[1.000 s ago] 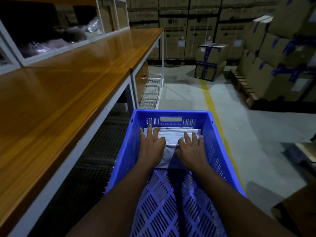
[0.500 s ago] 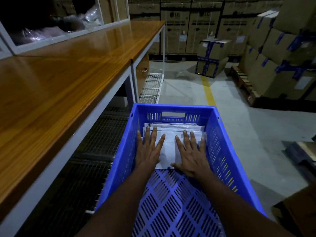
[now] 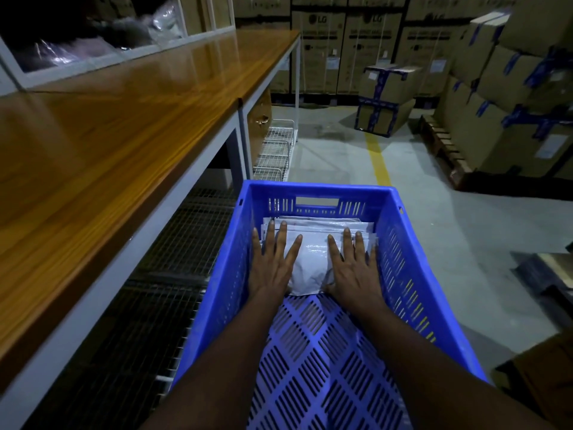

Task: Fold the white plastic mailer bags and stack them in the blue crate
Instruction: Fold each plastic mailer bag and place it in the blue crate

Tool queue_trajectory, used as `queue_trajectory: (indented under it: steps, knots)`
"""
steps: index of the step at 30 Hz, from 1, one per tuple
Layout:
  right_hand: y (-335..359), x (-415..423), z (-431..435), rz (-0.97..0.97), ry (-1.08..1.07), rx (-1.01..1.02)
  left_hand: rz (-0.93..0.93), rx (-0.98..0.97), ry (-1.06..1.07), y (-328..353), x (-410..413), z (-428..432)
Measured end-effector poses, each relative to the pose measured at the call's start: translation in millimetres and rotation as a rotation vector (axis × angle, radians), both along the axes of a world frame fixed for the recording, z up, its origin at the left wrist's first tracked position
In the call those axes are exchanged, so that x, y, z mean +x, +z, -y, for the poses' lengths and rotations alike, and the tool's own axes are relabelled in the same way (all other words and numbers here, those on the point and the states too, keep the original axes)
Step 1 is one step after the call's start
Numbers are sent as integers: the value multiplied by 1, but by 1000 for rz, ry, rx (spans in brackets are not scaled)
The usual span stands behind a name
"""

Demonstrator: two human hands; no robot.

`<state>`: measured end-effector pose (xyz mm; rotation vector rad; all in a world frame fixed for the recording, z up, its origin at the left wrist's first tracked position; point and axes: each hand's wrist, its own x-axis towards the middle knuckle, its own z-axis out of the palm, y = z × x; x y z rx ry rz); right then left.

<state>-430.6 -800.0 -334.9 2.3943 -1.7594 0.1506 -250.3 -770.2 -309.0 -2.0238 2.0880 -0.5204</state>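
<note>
A blue slatted crate (image 3: 403, 243) stands on the floor in front of me. A stack of folded white mailer bags (image 3: 311, 259) lies at its far end, against the end wall. My left hand (image 3: 273, 265) presses flat on the left side of the stack, fingers straight and spread. My right hand (image 3: 355, 268) presses flat on the right side in the same way. The top bag shows between the two hands. The crate's near floor is bare lattice.
A long wooden-topped bench (image 3: 124, 125) with a white frame runs along the left, wire shelving (image 3: 186, 249) beneath it. Stacked cardboard boxes (image 3: 511, 103) on a pallet stand at the right. A yellow floor line (image 3: 376, 159) runs ahead.
Both hands have spread apart from the middle of the stack toward its left and right sides, fingers flattening out. The view has tilted down closer to the crate.
</note>
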Motion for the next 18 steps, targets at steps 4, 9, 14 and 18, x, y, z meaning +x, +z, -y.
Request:
queue_trajectory:
  steps: [4, 9, 14, 18]
  knots:
    - [16, 1, -11, -38, -15, 17, 34, 25, 33, 16, -1, -15]
    - [52, 6, -31, -12, -12, 5, 64, -1, 5, 66, -3, -42]
    - [119, 24, -60, 112, 65, -162, -5, -127, 13, 140, 2, -80]
    - [199, 49, -97, 220, 112, -251, -47, -227, 54, 214, 15, -129]
